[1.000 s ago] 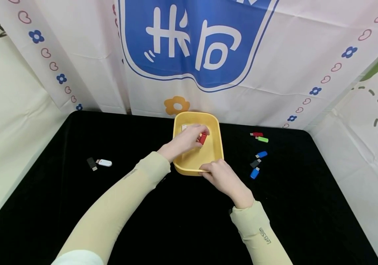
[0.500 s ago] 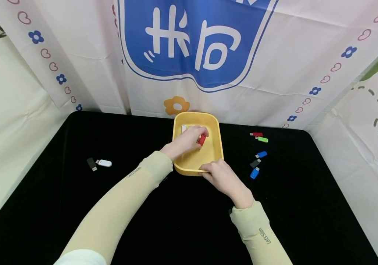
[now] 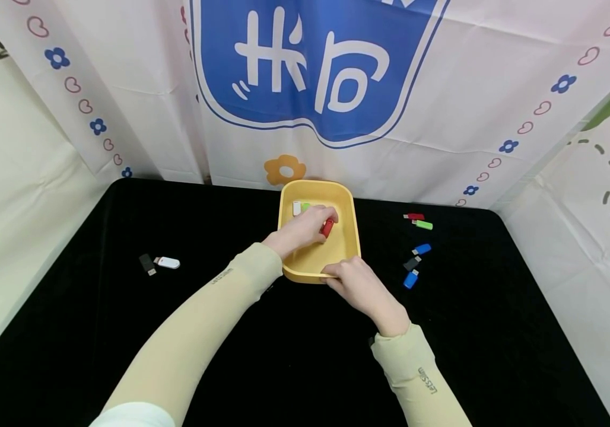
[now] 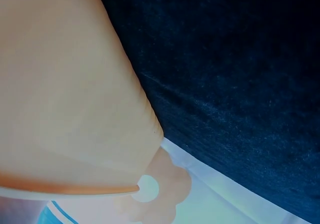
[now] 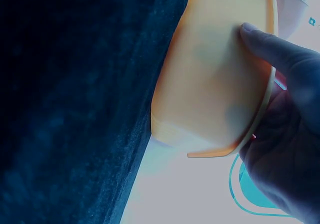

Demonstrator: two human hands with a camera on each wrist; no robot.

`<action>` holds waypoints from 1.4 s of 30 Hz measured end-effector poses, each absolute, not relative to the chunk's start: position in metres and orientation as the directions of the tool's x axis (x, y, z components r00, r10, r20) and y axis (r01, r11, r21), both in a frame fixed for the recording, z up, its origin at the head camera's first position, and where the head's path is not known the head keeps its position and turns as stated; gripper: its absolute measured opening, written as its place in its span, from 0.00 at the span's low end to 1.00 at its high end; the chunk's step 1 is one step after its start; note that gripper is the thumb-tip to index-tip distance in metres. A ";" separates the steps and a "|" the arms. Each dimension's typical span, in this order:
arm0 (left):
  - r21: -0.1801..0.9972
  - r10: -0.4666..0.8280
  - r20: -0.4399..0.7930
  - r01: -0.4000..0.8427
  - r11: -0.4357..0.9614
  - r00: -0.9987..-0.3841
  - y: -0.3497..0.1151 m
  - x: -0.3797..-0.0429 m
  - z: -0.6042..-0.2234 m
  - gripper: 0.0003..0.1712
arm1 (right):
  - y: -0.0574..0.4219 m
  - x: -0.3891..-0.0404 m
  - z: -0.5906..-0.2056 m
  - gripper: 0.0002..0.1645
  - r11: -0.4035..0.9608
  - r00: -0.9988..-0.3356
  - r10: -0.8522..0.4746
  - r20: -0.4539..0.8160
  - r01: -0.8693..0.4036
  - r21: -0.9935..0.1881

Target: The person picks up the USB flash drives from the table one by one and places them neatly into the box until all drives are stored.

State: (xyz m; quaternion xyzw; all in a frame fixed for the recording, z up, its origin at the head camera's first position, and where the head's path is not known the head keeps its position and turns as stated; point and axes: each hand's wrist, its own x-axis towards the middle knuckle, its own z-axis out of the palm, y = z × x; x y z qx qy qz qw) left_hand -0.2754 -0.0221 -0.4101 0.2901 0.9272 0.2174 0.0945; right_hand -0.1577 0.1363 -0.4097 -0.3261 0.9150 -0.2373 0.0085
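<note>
My left hand reaches into a yellow plastic tray and pinches a red USB stick between thumb and fingers, low over the tray's floor. Beyond that hand, a white USB stick and a partly hidden green USB stick lie in the tray's far left part. My right hand grips the near right corner of the tray's rim. In the right wrist view its thumb presses the outer wall, with the fingers over the rim. The left wrist view shows only the tray's outer wall, not the stick.
On the black cloth right of the tray lie a red stick, a green stick, two blue ones and a black one. To the left are a black stick and a white stick. A printed curtain hangs behind.
My left hand has shifted slightly right and nearer with the red USB stick, uncovering more of the white and green sticks in the tray. The right hand stays put.
</note>
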 end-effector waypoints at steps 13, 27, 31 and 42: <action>0.397 0.552 -0.043 0.493 0.774 -0.833 -0.022 -0.276 -0.413 0.29 | 0.137 -0.158 -0.410 0.11 0.680 -0.788 -0.602 0.128 -0.590 -0.435; 0.235 0.561 -0.004 0.544 0.805 -0.828 -0.021 -0.286 -0.417 0.33 | 0.137 -0.158 -0.410 0.12 0.687 -0.786 -0.603 0.138 -0.599 -0.410; 0.171 0.563 0.014 0.556 0.813 -0.827 -0.022 -0.287 -0.420 0.32 | 0.136 -0.158 -0.411 0.12 0.690 -0.783 -0.604 0.147 -0.606 -0.396; 0.063 0.517 -0.055 0.513 0.856 -0.854 -0.021 -0.286 -0.426 0.30 | 0.136 -0.159 -0.410 0.11 0.694 -0.786 -0.604 0.129 -0.599 -0.400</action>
